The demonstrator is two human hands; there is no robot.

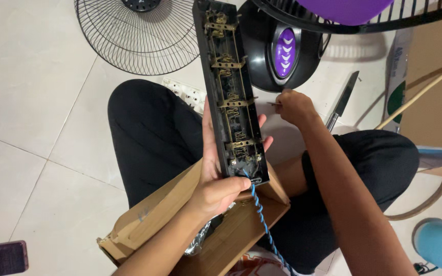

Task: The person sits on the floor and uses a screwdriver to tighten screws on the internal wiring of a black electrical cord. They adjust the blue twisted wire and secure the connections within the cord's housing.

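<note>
**Opened power strip held upright over the lap**

Head view: left hand [216, 179] grips the open power strip [231, 92] near its cable end (rigid, light, brass contacts likely delicate; hold the casing edges). Right hand [293, 106] pinches a small screw [273, 104].

Both forearms are bare from the elbow down, with no sleeve, watch, bracelet or glove showing on either one. The left hand [216, 179] and the right hand [293, 106] carry no rings that can be made out, and the fingernails look short and unpainted where they show. The legs are covered in plain black trousers [154, 133] of a soft, matte cloth without visible pattern, seams or pockets; the fabric lies smooth over both thighs and rounds over the knees. At the bottom edge, a small patch of orange and white printed cloth [254, 266] shows, apparently part of a shirt.
</note>
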